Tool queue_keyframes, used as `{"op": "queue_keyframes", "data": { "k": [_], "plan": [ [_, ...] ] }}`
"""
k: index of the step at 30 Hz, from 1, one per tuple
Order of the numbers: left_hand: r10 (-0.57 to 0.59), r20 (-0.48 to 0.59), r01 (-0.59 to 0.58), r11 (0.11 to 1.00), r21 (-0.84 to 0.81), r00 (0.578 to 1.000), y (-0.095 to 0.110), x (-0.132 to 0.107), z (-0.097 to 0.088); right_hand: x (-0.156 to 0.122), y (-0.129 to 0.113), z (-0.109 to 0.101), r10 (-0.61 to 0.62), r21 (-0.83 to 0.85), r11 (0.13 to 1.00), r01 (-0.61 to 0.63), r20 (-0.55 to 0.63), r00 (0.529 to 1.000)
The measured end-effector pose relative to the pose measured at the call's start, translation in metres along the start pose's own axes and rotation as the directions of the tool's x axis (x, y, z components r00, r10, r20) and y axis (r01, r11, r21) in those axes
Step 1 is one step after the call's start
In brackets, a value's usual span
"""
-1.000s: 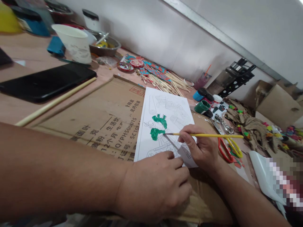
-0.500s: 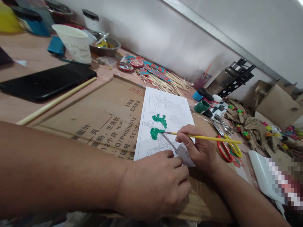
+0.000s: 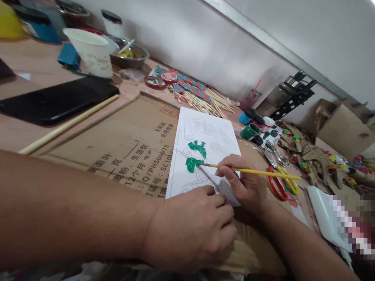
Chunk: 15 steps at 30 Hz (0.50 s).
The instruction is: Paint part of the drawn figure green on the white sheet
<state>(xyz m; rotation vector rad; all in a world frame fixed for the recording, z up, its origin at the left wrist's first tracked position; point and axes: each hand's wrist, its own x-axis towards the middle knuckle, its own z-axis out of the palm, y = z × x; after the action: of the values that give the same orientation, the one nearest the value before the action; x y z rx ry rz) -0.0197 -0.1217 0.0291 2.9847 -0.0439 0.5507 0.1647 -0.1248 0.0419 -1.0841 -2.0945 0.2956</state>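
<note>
In my right hand (image 3: 249,181), closed in a pinch, is a thin yellow paintbrush (image 3: 263,171). Its tip touches the lower of two wet-looking green patches on a white sheet with a printed line drawing (image 3: 175,171). My left hand (image 3: 193,230) lies across the sheet's near edge, fingers curled and back of the hand up. Its fingertips are hidden, so I cannot make out what they grip, if anything. Under the sheet is a flattened brown cardboard box (image 3: 117,132) with printed characters. An open jar of green paint (image 3: 250,132) stands beyond the sheet to the right.
Red-and-yellow-handled scissors (image 3: 278,189) lie right of my right hand. A black phone (image 3: 61,99), a wooden stick (image 3: 73,121) and a white paper cup (image 3: 90,52) are at left. Behind the sheet lie many thin wooden sticks (image 3: 202,103). Twine bundles (image 3: 316,156) sit at right.
The brush tip has shifted slightly left, further into the lower green patch. My left hand has stayed in place.
</note>
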Motion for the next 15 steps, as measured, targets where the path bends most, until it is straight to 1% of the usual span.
{"op": "queue_keyframes", "data": {
  "k": [4, 11, 15],
  "plan": [
    [0.015, 0.005, -0.015, 1.0, -0.002, 1.0, -0.0004, 0.0, 0.0002, -0.0012, 0.0029, 0.0025, 0.037, 0.009, 0.999, -0.037, 0.007, 0.999],
    [0.014, -0.009, -0.014, 1.0, -0.009, 1.0, -0.001, -0.0003, 0.0002, -0.0011, 0.0016, -0.0018, 0.026, -0.021, 0.999, -0.026, -0.014, 1.0],
    [0.004, -0.009, -0.004, 1.0, -0.007, 1.0, -0.0001, -0.0013, 0.0007, -0.0013, 0.0012, 0.0001, 0.036, 0.026, 0.999, -0.035, -0.028, 0.999]
  ]
}}
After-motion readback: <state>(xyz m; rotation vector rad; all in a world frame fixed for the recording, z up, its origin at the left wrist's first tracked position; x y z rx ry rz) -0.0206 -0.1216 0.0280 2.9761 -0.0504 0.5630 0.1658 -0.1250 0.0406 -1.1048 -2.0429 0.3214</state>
